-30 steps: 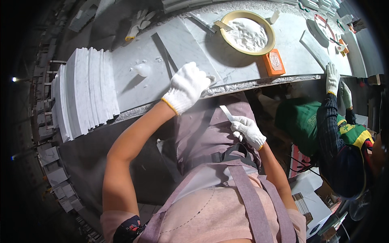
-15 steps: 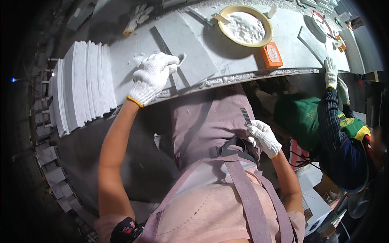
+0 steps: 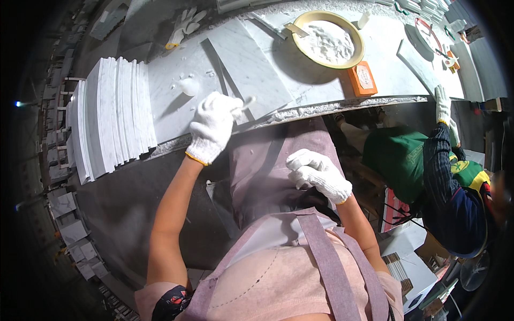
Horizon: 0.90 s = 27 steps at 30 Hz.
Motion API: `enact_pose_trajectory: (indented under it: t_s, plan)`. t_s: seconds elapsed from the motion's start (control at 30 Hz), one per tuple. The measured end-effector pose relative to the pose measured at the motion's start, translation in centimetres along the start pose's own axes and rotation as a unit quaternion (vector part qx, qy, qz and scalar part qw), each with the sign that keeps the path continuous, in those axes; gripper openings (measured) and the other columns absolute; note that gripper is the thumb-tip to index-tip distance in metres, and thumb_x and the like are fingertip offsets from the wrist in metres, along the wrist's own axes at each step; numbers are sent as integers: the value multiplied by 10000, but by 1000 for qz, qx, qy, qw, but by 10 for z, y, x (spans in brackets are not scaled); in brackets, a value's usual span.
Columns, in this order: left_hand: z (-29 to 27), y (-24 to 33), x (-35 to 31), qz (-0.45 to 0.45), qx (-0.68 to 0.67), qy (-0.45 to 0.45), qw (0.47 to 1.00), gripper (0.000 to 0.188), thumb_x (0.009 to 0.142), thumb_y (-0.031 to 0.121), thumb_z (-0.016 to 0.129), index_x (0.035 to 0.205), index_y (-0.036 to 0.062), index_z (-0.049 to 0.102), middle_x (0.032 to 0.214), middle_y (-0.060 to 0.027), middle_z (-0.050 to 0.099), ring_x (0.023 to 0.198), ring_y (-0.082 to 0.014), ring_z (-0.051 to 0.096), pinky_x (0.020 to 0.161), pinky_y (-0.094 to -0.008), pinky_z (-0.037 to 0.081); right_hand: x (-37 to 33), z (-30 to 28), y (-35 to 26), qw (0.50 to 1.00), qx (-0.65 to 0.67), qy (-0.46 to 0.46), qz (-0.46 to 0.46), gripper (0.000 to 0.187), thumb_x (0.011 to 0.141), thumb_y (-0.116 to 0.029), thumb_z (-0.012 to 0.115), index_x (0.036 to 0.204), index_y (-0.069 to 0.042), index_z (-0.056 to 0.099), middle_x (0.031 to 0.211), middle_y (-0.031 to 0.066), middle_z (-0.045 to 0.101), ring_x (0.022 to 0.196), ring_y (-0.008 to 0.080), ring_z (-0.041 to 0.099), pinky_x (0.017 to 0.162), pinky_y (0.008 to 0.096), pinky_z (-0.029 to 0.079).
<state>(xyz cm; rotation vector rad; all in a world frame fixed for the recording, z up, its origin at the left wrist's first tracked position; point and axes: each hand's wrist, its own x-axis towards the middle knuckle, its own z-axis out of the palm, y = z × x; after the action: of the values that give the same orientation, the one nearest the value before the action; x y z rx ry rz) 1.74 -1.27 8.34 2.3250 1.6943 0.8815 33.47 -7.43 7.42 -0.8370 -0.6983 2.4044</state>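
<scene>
My left hand point(image 3: 213, 127), in a white knit glove, rests at the near edge of a grey-veined marble slab point(image 3: 243, 64) on the bench. Its fingers pinch a small white-tipped tool point(image 3: 247, 100) that points right along the slab's edge. My right hand point(image 3: 319, 174), also gloved, is curled into a fist in front of my mauve apron, below the bench edge and apart from the slab. Nothing shows between its fingers.
A stack of marble tiles point(image 3: 112, 117) stands on edge at the left. A yellow bowl of white paste point(image 3: 328, 41) and an orange block point(image 3: 362, 78) sit on the bench at the right. A co-worker's gloved hand point(image 3: 442, 104) grips the bench edge further right. Spare gloves point(image 3: 184, 24) lie behind the slab.
My left hand swung left over the bench, then came back to the slab's near edge. My right hand dropped toward my apron, and the thin blade it held no longer shows.
</scene>
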Motion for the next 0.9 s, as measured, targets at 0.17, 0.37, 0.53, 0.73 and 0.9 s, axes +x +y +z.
enact_pose_trajectory:
  t_s: [0.17,0.37,0.53,0.73,0.9]
  plan:
    - [27,-18,33,44,67,52,995,128,817,104,719,946,98,714,901,-61,674,922,-274,648,844,-435,499,6,-5,-7,995,-84,20,47,290,951,-157,772,1203,-44,680,1039,18,702,905,94,644,801,257,543]
    - [69,13,17,64,112,39,991,73,888,211,712,934,155,717,884,-20,677,900,-257,645,824,-403,552,8,-4,4,997,-39,37,48,326,951,-232,778,1185,-29,676,944,22,678,806,97,621,716,258,537]
    - [77,22,26,36,70,95,992,235,910,321,733,1011,109,727,940,-69,683,952,-317,663,814,-417,583,14,0,2,992,-99,50,58,252,956,-292,770,1047,-73,686,842,0,652,722,87,594,624,241,479]
    - [66,23,28,72,135,50,987,254,923,328,715,857,83,724,881,-85,684,865,-302,651,803,-407,557,8,-12,-6,996,-38,64,48,279,976,-193,745,1189,-26,676,968,25,695,833,99,640,733,265,552]
    - [76,17,26,99,157,72,980,169,945,288,680,933,129,733,905,-52,702,891,-329,649,936,-398,535,7,-14,1,992,-74,77,64,282,975,-201,747,1178,-20,671,974,17,681,818,93,621,726,266,545]
